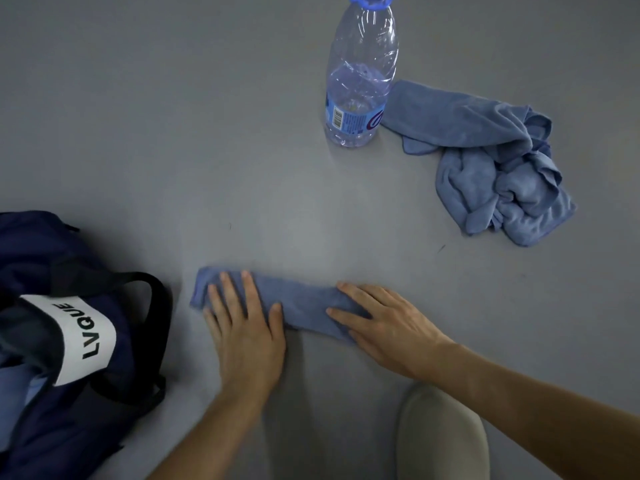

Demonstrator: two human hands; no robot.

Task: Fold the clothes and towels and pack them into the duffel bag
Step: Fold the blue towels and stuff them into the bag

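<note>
A blue towel (301, 303), folded into a narrow strip, lies on the grey surface in front of me. My left hand (244, 330) presses flat on the strip's left end with straight fingers. My right hand (384, 323) lies flat on its right end. A second blue towel (491, 164) sits crumpled at the upper right. The navy duffel bag (52, 341) with a white LVQUE label stands at the left edge, its mouth open with light blue cloth showing inside.
A clear plastic water bottle (360, 81) with a blue cap stands upright at the top centre, touching the crumpled towel's corner. The grey surface (173, 133) stretches across the view. My knee in beige fabric (440, 434) shows at the bottom.
</note>
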